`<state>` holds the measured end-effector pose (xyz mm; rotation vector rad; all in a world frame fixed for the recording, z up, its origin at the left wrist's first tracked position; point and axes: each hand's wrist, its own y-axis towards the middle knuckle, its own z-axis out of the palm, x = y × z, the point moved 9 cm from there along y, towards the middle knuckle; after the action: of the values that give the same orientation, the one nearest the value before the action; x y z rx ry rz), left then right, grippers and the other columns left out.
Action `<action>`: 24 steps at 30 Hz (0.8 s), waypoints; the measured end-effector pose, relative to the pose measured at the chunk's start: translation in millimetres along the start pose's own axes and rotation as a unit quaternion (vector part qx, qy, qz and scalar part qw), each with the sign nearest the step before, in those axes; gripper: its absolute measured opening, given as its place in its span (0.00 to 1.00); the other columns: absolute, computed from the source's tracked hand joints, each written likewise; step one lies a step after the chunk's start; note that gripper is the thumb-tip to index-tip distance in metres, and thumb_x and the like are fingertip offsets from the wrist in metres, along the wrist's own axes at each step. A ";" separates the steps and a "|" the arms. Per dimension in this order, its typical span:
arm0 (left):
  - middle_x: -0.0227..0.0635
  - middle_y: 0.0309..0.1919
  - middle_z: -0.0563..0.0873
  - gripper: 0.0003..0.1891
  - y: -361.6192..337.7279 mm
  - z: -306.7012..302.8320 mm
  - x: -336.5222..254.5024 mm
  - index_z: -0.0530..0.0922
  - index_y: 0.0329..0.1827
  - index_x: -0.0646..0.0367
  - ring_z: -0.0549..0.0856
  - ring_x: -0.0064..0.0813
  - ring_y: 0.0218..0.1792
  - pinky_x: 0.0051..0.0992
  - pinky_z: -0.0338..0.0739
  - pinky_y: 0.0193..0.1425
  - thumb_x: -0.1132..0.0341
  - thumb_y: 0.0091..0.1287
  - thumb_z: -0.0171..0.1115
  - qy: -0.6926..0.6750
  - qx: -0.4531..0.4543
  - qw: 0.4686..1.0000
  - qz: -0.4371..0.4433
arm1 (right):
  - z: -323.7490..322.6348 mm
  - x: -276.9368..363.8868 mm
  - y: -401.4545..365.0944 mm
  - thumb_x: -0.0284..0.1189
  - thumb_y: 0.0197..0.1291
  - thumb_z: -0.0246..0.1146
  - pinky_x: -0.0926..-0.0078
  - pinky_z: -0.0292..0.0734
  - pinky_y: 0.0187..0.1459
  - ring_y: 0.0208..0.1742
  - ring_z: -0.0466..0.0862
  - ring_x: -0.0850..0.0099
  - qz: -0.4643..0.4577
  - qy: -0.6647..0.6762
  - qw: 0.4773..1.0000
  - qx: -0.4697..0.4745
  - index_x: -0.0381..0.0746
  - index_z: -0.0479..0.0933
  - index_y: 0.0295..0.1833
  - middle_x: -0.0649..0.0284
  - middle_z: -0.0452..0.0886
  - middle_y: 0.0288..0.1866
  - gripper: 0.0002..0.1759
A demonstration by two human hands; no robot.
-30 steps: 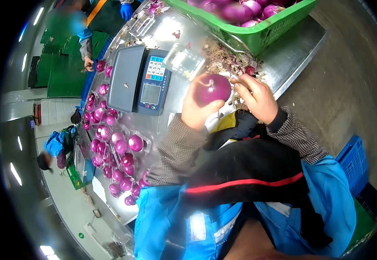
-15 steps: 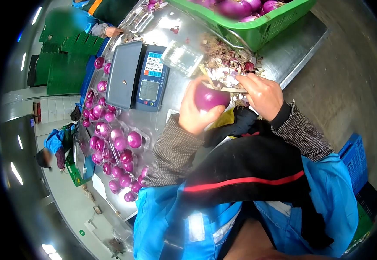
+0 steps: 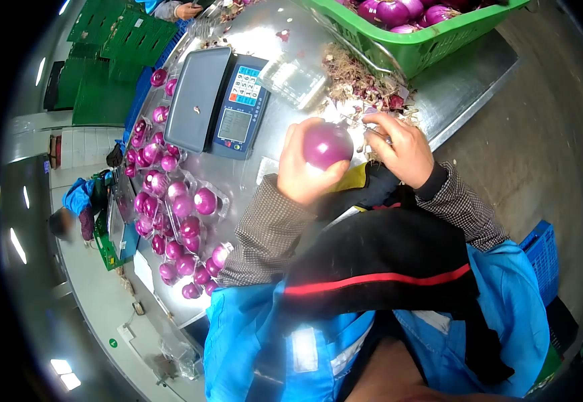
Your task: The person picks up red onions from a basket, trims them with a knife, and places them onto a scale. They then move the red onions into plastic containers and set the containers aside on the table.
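Note:
A large, glossy red onion (image 3: 328,146) rests in my left hand (image 3: 297,167), whose fingers and thumb wrap around its side. Close to the onion's right side is my right hand (image 3: 402,151), thumb and fingers bent together in a pinch. A thin, dark piece shows at those fingertips, but it is too small to name. Beneath and beyond both hands lies a heap of dry onion skins and roots (image 3: 355,80) on the metal table (image 3: 465,94).
Beyond the onion stand a clear plastic box (image 3: 295,79) and a digital scale (image 3: 238,104). A green crate (image 3: 425,50) of red onions is at the far right. Packed red onions (image 3: 181,204) line the left side. Another person's hand (image 3: 187,11) shows at the top.
A long pale strip that spanned from the onion to my right fingers is no longer visible there. The right fingers are more bent; the left hand still holds the onion. The view has shifted slightly.

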<state>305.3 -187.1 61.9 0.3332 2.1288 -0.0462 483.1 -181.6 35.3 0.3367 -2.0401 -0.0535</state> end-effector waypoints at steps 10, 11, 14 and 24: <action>0.48 0.46 0.77 0.36 -20.8 -9.5 0.0 0.73 0.57 0.63 0.80 0.46 0.46 0.37 0.77 0.52 0.64 0.42 0.78 0.187 -0.060 0.979 0.049 | 60.6 21.5 18.2 0.33 0.65 0.62 0.68 0.78 0.43 0.37 0.84 0.66 -0.026 0.165 0.972 0.165 0.33 0.76 0.55 0.52 0.82 0.36 0.18; 0.48 0.46 0.77 0.36 -25.3 -13.0 8.9 0.73 0.57 0.63 0.80 0.46 0.46 0.37 0.77 0.52 0.64 0.42 0.78 0.204 -0.076 0.975 0.049 | 66.6 36.0 13.9 0.32 0.65 0.63 0.70 0.78 0.42 0.36 0.82 0.69 -0.054 0.220 0.957 0.183 0.33 0.77 0.53 0.56 0.83 0.36 0.17; 0.48 0.46 0.77 0.35 -43.2 -44.6 43.1 0.74 0.57 0.62 0.80 0.47 0.47 0.37 0.78 0.53 0.65 0.43 0.78 0.211 -0.120 0.970 -0.012 | 93.1 41.2 0.4 0.25 0.64 0.64 0.78 0.73 0.37 0.33 0.74 0.81 0.002 0.296 0.929 0.223 0.35 0.74 0.39 0.70 0.74 0.29 0.06; 0.46 0.48 0.76 0.38 -75.4 -62.7 51.2 0.73 0.59 0.62 0.79 0.47 0.50 0.38 0.76 0.58 0.63 0.42 0.78 0.131 -0.054 0.988 -0.057 | 145.3 36.7 19.1 0.38 0.65 0.65 0.67 0.75 0.40 0.34 0.81 0.60 -0.031 0.090 0.963 0.254 0.35 0.73 0.56 0.55 0.79 0.35 0.21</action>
<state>208.4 -238.2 46.8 0.1610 2.3991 0.0491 336.1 -188.1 1.2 0.6979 -1.8403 0.4553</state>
